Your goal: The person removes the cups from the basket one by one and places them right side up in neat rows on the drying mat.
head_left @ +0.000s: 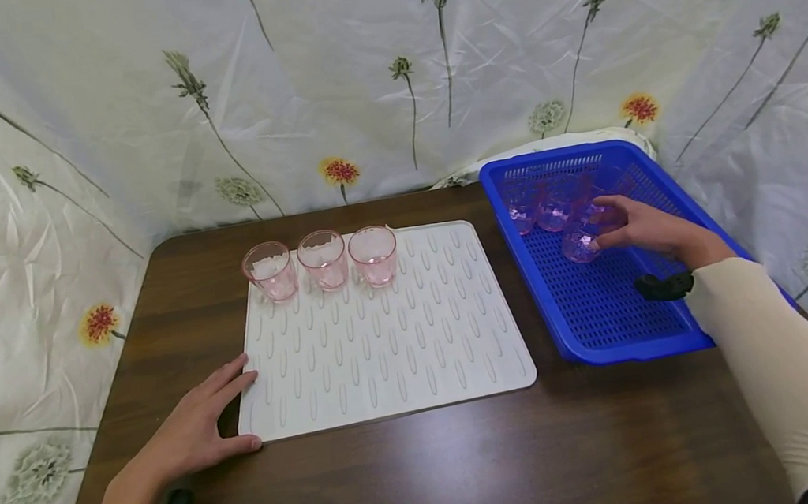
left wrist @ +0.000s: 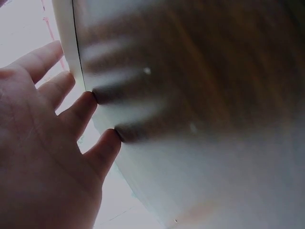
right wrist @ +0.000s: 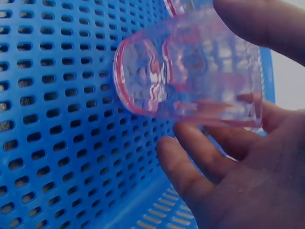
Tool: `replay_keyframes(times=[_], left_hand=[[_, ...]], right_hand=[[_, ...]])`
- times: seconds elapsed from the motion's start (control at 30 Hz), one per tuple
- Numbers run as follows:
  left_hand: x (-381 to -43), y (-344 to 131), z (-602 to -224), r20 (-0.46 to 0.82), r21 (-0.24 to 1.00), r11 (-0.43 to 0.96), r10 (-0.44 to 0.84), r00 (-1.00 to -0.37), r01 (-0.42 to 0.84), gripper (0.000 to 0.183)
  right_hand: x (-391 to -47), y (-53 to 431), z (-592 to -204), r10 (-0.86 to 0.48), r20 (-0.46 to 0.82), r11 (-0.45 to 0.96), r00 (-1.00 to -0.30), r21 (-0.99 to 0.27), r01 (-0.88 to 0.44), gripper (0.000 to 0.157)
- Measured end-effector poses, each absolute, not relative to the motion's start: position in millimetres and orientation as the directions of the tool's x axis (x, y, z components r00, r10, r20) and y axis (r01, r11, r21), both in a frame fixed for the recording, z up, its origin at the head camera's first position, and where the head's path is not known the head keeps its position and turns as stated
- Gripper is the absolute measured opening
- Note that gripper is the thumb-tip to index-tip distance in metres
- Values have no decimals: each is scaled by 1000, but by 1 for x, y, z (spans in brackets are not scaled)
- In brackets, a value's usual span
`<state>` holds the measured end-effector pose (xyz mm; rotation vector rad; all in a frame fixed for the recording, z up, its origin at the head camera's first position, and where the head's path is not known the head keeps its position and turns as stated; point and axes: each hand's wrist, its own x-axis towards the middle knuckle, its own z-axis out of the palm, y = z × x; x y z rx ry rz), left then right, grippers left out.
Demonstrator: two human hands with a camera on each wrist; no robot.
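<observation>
I find the desk [head_left: 449, 466] dark brown, wood-grained and glossy at the near side. Directly on it I record a white ridged mat [head_left: 389, 340] at left and, apart at right, a blue perforated basket [head_left: 632, 349].

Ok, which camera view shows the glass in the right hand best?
The right wrist view: the glass is close and large, most of its side plain to see. The head view shows it smaller, partly covered by the right hand; the left wrist view doesn't show it.

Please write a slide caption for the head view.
Right hand grips a pink glass inside the blue basket; three pink glasses stand on the white mat.
</observation>
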<state>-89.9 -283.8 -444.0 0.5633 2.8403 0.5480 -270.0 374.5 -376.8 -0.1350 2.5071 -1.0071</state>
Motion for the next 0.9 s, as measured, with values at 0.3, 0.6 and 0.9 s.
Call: replay_keyframes(times=[0.3, 0.6, 0.9], left_hand=[[-90, -282, -443, -119, 398, 858, 401, -909, 326, 93], [-91, -283, -444, -110, 390, 858, 404, -908, 335, 93], [-90, -283, -443, -122, 390, 861, 398, -909, 325, 94]], right_hand=[[-270, 382, -384, -266, -383, 699, -885, -708, 97, 91], [-268, 383, -387, -264, -357, 677, -896, -731, 92, 87], [-269, 382, -387, -271, -365, 657, -891, -747, 106, 87]])
